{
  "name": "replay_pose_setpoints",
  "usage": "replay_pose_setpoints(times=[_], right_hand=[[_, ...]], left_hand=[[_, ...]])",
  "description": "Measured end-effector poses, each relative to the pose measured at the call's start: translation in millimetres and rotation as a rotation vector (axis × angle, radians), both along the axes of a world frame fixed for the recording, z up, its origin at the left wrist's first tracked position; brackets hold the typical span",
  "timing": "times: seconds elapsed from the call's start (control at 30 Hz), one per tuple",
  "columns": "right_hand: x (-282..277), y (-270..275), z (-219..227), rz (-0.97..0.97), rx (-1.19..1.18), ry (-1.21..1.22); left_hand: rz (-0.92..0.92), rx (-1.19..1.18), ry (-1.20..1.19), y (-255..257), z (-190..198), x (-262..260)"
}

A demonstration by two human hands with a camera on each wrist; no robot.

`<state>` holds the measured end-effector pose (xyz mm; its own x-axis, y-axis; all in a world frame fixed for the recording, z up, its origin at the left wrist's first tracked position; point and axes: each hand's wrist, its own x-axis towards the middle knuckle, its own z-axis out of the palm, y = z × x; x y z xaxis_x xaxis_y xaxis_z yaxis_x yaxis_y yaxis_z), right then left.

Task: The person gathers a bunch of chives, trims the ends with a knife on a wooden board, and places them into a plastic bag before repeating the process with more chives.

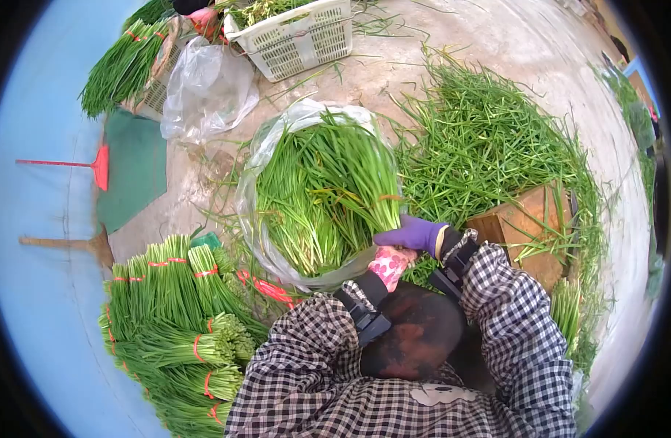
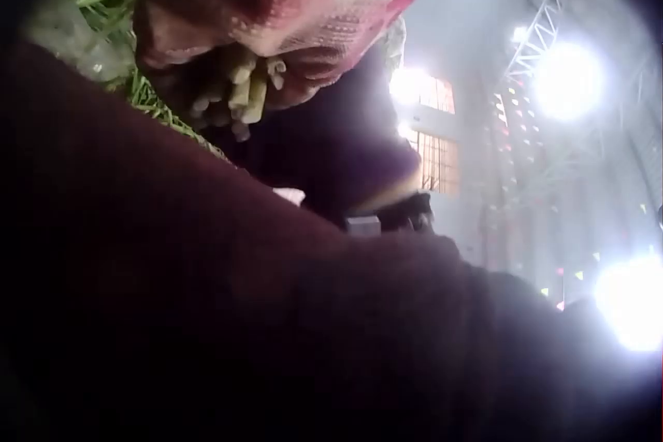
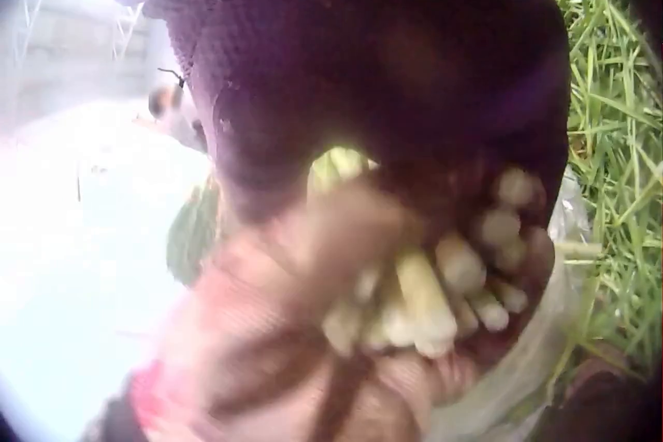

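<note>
A bunch of garlic chives point(image 1: 387, 213) runs from the right hand point(image 1: 417, 235), in a purple glove, over the pile of loose chives point(image 1: 299, 197) in a clear plastic bag point(image 1: 245, 193). The right hand grips the bunch near its cut stem ends point(image 3: 425, 302), whose pale tips poke out of the fist. Close below it, the left hand point(image 1: 391, 267), in a pink flowered glove, has its fingers curled at those ends. In the left wrist view, several stem tips point(image 2: 249, 95) stick out from the pink glove point(image 2: 300, 12). Part of the grip is hidden.
Chives tied with red bands point(image 1: 196, 343) are stacked at the left. Loose greens point(image 1: 489, 131) cover the floor at the right, by a wooden box point(image 1: 529, 219). A white crate point(image 1: 299, 40) and an empty plastic bag point(image 1: 207, 87) stand at the back.
</note>
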<state>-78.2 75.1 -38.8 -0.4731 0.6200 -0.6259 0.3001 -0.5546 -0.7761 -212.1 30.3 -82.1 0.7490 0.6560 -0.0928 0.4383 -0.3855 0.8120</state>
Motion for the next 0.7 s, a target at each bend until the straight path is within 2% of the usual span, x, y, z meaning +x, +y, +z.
replay_pose_setpoints(times=[0.03, 0.07, 0.1, 0.13, 0.17, 0.2, 0.23, 0.27, 0.3, 0.37, 0.43, 0.47, 0.5, 0.57, 0.63, 0.7], right_hand=[[0.6, -0.5, -18.3, -0.006, 0.001, 0.004], [4.1, -4.6, -37.2, -0.144, -0.006, 0.067], [10.7, -8.5, -52.2, -0.286, -0.012, 0.127], [17.4, -10.1, -45.6, -0.133, 0.253, 0.052], [23.1, -13.2, -39.3, -0.152, 0.252, 0.046], [31.5, -18.6, -30.5, -0.228, 0.028, 0.075], [39.1, -22.6, -18.4, -0.312, -0.194, 0.105], [51.1, -26.5, -21.8, -0.288, -0.347, 0.131], [57.0, -29.4, -5.9, -0.3, -0.393, 0.059], [75.8, -39.7, -21.0, -0.252, -0.468, 0.173], [80.1, -51.7, 4.6, -0.248, -0.417, 0.333], [74.9, -48.5, 8.4, -0.16, -0.434, 0.369], [75.8, -49.3, 14.1, -0.053, -0.449, 0.408], [85.2, -56.5, 36.2, -0.012, -0.394, 0.352], [99.5, -67.6, 47.9, -0.067, -0.406, 0.332], [125.1, -76.4, 65.7, -0.02, -0.559, 0.314]], left_hand=[[0.0, 0.065, 0.001, 1.6, 5.9, 1.6], [0.002, 0.13, 0.003, 3.3, 11.6, 3.2], [0.057, -0.247, -0.041, 6.4, 13.1, 5.2], [0.066, -0.441, -0.064, 7.3, 12.4, 5.4], [0.09, -0.629, -0.078, 8.4, 11.8, 5.8], [0.027, -0.686, -0.053, 9.4, 10.1, -1.8], [-0.012, -0.642, -0.009, 15.6, 22.8, -7.2], [-0.052, -0.596, 0.034, 22.0, 35.4, -12.6], [-0.072, -0.45, 0.091, 30.6, 63.9, -16.6], [-0.012, 0.437, 0.149, 33.3, 69.3, -11.9], [-0.157, 0.584, 0.254, 32.2, 90.4, 12.1], [-0.246, 0.668, 0.194, 35.0, 72.9, 18.1], [-0.283, 0.635, 0.062, 36.0, 62.7, 26.1], [-0.391, 0.562, -0.087, 43.7, 65.0, 36.0], [-0.477, 0.487, -0.082, 43.0, 68.6, 53.9], [-0.525, 0.396, -0.038, 38.8, 83.7, 77.6]])
